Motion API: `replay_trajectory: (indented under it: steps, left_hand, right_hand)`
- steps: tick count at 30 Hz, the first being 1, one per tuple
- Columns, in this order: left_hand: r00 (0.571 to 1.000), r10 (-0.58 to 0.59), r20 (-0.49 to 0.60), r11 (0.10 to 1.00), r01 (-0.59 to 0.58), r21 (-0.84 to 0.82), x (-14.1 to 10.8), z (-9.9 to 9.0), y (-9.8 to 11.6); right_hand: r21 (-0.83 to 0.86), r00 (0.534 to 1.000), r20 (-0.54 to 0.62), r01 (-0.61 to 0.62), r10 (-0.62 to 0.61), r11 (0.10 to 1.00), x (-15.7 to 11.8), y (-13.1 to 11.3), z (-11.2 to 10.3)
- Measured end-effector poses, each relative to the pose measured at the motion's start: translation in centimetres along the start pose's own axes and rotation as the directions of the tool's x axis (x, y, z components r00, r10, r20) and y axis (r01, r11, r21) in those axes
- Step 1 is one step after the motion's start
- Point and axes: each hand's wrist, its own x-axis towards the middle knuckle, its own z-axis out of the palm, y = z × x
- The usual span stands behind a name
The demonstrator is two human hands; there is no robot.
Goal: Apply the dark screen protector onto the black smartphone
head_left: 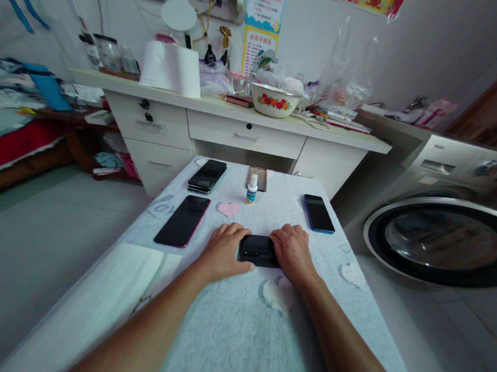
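Steady the glossy black rectangular phone (259, 252) level, with left hand (225, 252) part-closed around one end, right hand (294, 252) curled, gripping the other; press lightly, evenly.

Beyond the fingers (291, 230) I see a white desk (244, 137) with drawers, set against a pale wall (431, 51) hung with posters (263, 32). Right of them I can make out a silver front-loading washing machine (419, 176); far to their left, across the grey floor (73, 229), I get a wood-framed bed (19, 145) with red fabric, all in cool, muted light.
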Motion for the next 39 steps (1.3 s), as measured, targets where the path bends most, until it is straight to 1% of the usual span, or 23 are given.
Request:
replay_trajectory:
  steps: [5,9,15,24,30,34,39]
  left_hand:
    - [1.0,-0.002,-0.004,1.0,0.002,0.009,0.0,0.0,0.1]
    - [1.0,-0.001,-0.003,1.0,0.001,0.008,0.0,0.0,0.0]
    - [1.0,0.001,-0.003,1.0,-0.001,0.003,0.0,0.1,-0.1]
    - [1.0,-0.008,0.006,1.0,0.008,0.006,0.0,0.1,0.0]
    - [1.0,-0.002,-0.005,1.0,0.002,0.006,0.0,0.1,0.0]
    - [1.0,-0.005,0.002,1.0,0.005,0.01,0.0,-0.1,0.1]
    - [1.0,-0.014,0.015,1.0,0.014,0.007,0.0,-0.3,0.3]
  right_hand:
    - [0.021,0.999,0.002,0.053,-0.053,0.998,0.0,-0.5,0.0]
    - [0.01,0.999,0.001,0.048,-0.048,0.999,0.0,-0.5,0.0]
    - [-0.001,1.0,-0.017,-0.012,0.012,1.0,0.0,0.5,-0.2]
    - [-0.032,0.988,0.021,-0.15,0.151,0.988,-0.1,3.0,-0.4]
    - [-0.078,0.98,0.022,-0.195,0.198,0.978,-0.3,3.5,-0.8]
    - [-0.074,0.977,0.017,-0.21,0.212,0.975,-0.4,4.0,-1.0]
    - [-0.065,0.971,0.038,-0.232,0.235,0.971,-0.6,4.7,-1.3]
